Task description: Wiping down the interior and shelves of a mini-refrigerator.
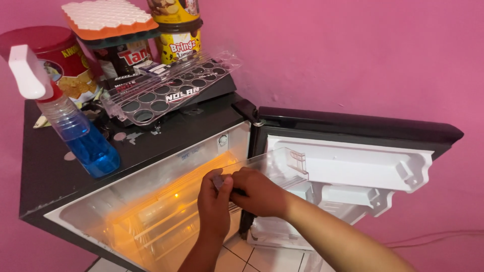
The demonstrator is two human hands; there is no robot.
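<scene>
Clear shelf: a transparent plastic fridge shelf [267, 168] held at the mouth of the open mini fridge [151, 211], its raised end bracket towards the door.
Likely handling: it looks light and stiff, a thin moulded plastic; I judge it smooth enough to slip and brittle enough to crack if twisted or knocked.
Where to grip: the near edge, where both hands meet now, seems the firm part; the thin flat panel looks the weaker place.
Left hand [214, 201]: fingers curled shut on the shelf's near edge, thumb on top.
Right hand [257, 194]: closed on the same edge just beside the left, the two touching.
Fridge interior: lit orange from within, wire or plastic racks dimly visible below.
Fridge door [353, 166]: swung wide open to the right, white inner liner with moulded bins.
Fridge top: an egg tray [169, 90] of clear plastic rests tilted on dark boxes; a spray bottle [75, 126] of blue liquid stands near the left; a red snack tub [55, 55], jars and an orange-rimmed ice tray [108, 17] behind.
Wall [353, 55]: pink.
</scene>
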